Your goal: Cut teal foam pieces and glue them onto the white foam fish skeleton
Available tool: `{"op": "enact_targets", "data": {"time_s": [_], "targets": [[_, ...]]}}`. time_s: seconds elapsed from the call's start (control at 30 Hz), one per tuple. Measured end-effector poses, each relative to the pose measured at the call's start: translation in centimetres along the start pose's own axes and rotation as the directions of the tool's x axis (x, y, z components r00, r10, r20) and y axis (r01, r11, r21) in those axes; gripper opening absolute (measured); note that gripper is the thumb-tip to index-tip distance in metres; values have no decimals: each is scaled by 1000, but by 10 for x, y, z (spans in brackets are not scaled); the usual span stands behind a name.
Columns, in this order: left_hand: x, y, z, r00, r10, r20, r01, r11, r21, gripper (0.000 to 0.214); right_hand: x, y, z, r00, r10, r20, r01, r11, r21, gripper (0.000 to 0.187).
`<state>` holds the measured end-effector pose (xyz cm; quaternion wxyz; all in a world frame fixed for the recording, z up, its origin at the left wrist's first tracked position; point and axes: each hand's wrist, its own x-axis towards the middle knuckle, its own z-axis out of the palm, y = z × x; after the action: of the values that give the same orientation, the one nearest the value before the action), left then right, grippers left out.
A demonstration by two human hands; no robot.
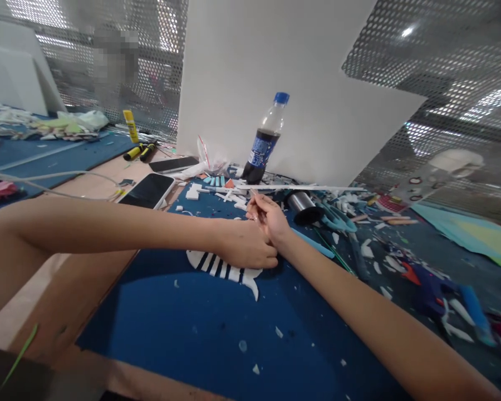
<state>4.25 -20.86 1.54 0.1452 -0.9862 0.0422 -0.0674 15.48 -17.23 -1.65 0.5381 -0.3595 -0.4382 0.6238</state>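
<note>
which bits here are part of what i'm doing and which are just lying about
Likely in use: white cutout partly hidden by left hand; blue mat; anything in right hand is unclear.

Likely lying about: bottle; white-edged phone; yellow tube; wire spool.

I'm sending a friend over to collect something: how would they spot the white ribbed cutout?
Start with the dark blue mat in the foreground and find the left hand over it. Just below that hand in the picture, partly hidden by it, is the cutout. Unlike the small white scraps nearby, it has a row of parallel bars and a curved, pointed end.
</note>
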Motion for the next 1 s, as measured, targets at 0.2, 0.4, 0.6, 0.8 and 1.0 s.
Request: {"op": "enact_targets", "data": {"time_s": [0.2,0.4,0.6,0.8,1.0], "targets": [[3,-4,-8,991,3,132,10,995,-96,14,-1,-1,-2,1000,-5,13,5,1000,-26,25],[-43,-18,-17,869,-482,-109,432,848,-309,19,-1,1,-4,1000,-7,10,7,999,-38,22],[-86,-20,-11,500,-865,-36,754,455,-474,14,-2,1,-2,999,-16,49,18,999,-36,22],[-84,-3,1,392,-919,23,519,201,-831,29,-10,0,3,991,-95,98,108,983,-145,23],[-78,1,9,439,-880,185,210,-99,-973,31,-34,-7,16,946,-231,227,313,829,-463,25]]}}
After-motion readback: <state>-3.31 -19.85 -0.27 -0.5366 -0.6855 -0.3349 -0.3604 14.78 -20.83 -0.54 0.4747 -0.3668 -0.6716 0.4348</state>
